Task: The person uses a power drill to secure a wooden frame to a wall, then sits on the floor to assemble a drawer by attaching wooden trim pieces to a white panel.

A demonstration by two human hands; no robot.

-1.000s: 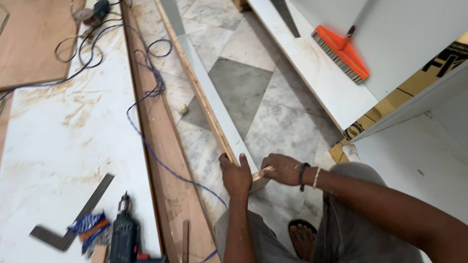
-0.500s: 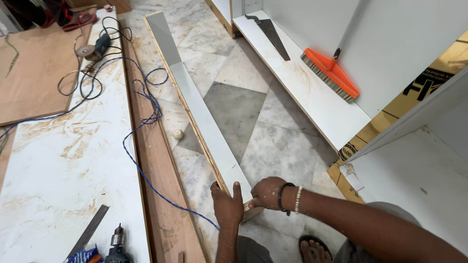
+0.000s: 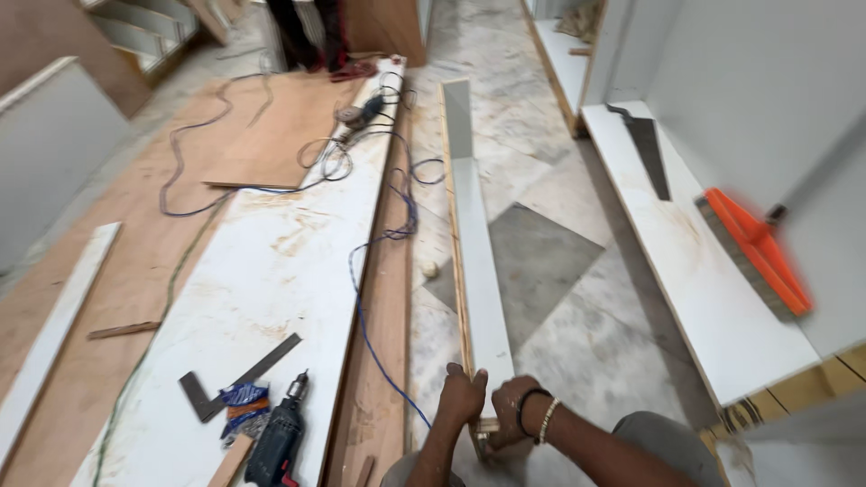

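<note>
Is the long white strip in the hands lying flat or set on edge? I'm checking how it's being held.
Lying flat: the long white strip shows its broad white face upward on the marble floor, with left hand and right hand gripping its near end.

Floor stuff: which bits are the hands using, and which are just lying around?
In use:
- long white strip, its near end gripped by the left hand and right hand

Lying about:
- drill
- metal square
- blue cable
- handsaw
- orange broom
- grinder

left hand [image 3: 463, 394] | right hand [image 3: 507, 403] | both clasp white plank [image 3: 478, 271] end
</note>
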